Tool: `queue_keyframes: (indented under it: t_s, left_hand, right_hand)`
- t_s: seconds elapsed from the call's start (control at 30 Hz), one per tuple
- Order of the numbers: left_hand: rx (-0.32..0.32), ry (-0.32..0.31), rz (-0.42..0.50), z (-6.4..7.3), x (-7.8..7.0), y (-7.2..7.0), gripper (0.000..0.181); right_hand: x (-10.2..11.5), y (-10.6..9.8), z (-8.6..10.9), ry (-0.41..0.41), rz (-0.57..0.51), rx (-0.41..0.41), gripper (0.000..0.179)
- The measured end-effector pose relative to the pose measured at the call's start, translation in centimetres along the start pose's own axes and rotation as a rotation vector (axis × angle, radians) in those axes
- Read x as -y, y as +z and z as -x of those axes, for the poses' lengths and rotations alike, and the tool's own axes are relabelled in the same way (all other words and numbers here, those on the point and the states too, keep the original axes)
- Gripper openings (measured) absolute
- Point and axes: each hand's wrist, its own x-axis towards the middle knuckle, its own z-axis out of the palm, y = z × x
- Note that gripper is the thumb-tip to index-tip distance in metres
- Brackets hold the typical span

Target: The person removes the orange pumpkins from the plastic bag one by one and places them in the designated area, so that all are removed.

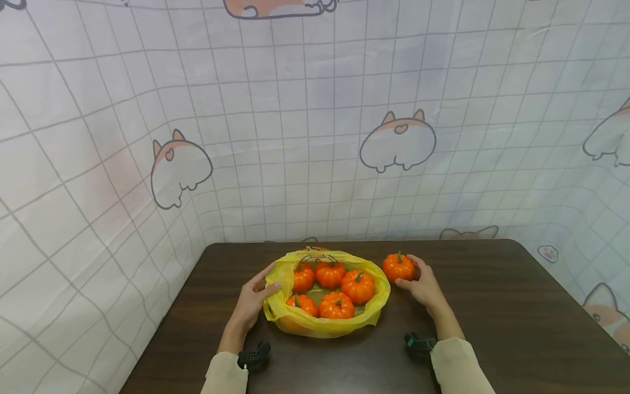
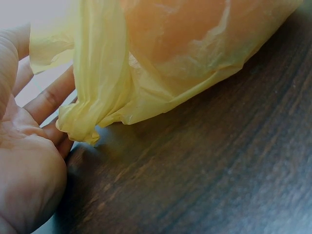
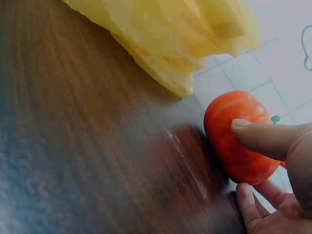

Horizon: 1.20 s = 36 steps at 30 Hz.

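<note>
A yellow plastic bag stands on the table with its mouth wide, showing several small orange pumpkins inside. At its left side my left hand holds the rim, thumb over the edge and fingers along the outside. The left wrist view shows those fingers partly hidden behind the gathered yellow plastic. To the right of the bag, my right hand grips a single small pumpkin with a green stem. In the right wrist view the thumb lies across this pumpkin and fingertips touch its lower side.
The dark wood-grain table extends on both sides of the bag. Behind it hangs a white gridded cloth with cartoon dogs. A black device is strapped at each wrist, one on the left wrist.
</note>
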Motion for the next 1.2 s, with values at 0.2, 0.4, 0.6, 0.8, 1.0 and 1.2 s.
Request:
queue_keyframes:
  t_s: [0.2, 0.4, 0.6, 0.8, 1.0, 1.2]
  left_hand:
    - [0.001, 0.016, -0.015, -0.23, -0.31, -0.01, 0.061]
    - [0.008, 0.011, -0.011, -0.30, -0.54, -0.01, 0.062]
    - [0.009, 0.008, -0.008, -0.28, -0.16, -0.01, 0.061]
    - [-0.009, -0.001, -0.002, 0.08, 0.04, -0.10, 0.061]
    - [0.001, -0.001, -0.023, 0.11, 0.07, 0.08, 0.063]
    - [-0.006, 0.001, -0.026, 0.10, 0.07, 0.08, 0.061]
  right_hand:
    - [0.14, -0.23, -0.42, -0.010, -0.011, 0.000, 0.083]
    - [0.49, -0.34, -0.55, -0.015, -0.008, 0.001, 0.083]
    - [0.28, -0.28, -0.57, 0.003, 0.005, -0.003, 0.083]
    - [-0.02, -0.09, -0.82, 0.005, -0.005, 0.016, 0.085]
    - [-0.08, -0.03, -0.76, 0.015, -0.007, 0.002, 0.083]
    - [0.06, 0.20, -0.69, 0.013, -0.015, 0.000, 0.083]
